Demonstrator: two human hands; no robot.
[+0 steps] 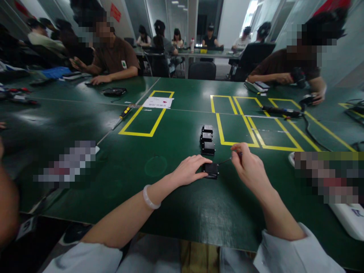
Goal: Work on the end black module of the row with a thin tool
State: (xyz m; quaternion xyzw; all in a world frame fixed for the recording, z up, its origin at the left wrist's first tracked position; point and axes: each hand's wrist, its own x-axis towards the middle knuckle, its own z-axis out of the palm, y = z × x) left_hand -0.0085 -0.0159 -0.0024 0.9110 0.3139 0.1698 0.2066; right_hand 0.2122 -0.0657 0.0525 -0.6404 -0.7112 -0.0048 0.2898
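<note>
My left hand [191, 170] holds a small black box-shaped part [211, 169] against the green table, with the fingers along its far left edge and the thumb at its near left. Bright metal bits show at the part's sides. My right hand [250, 168] is closed around a thin tool with a slim dark shaft [225, 161]; its handle is mostly hidden by the fingers. The shaft points left and its tip is at or close to the part's right side. Just beyond, several similar black parts [208, 148] stand in a column.
Yellow tape rectangles [237, 144] mark the green table [182, 212]. A yellow-and-black screwdriver [124, 113] and a paper sheet [157, 102] lie left. A black corded tool [281, 111] lies right. A white-edged object [348, 222] is at near right. Co-workers sit across the table.
</note>
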